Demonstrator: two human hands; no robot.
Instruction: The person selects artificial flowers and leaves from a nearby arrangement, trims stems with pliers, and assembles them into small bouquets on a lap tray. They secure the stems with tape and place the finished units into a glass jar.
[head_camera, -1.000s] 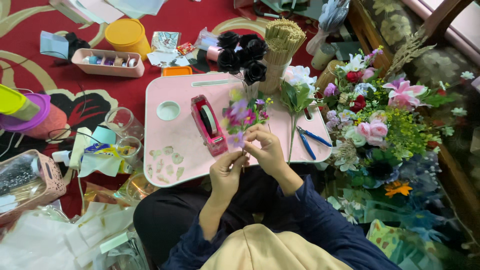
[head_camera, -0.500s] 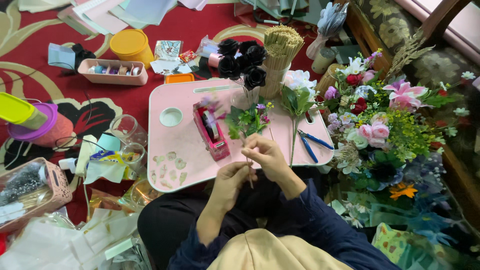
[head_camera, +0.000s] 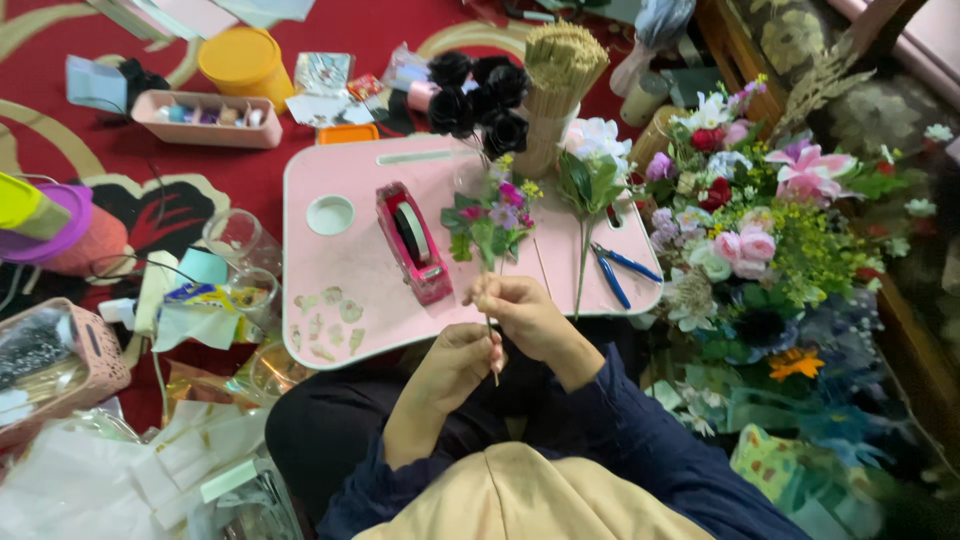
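Flower sprig (head_camera: 490, 225): stem pinched in both hands just at the near edge of the pink tabletop (head_camera: 360, 270), blooms held upright above it. Left hand (head_camera: 462, 362) closed low on the stem, right hand (head_camera: 520, 312) closed higher, apparently steadying it. Tape dispenser (head_camera: 412, 240) left of sprig; blue pliers (head_camera: 618, 270) right; black roses (head_camera: 480, 95) beyond.

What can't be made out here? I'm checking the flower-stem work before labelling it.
Head view only:
- Stem of the small flower bunch: its middle is hidden inside the right hand and left hand.
- Whether tape is on the stem: too small to tell.
- Contents of the pink tray: too small.
- Tape dispenser: the tape's loose end cannot be made out.
- Pink basket: cut off by the left edge.
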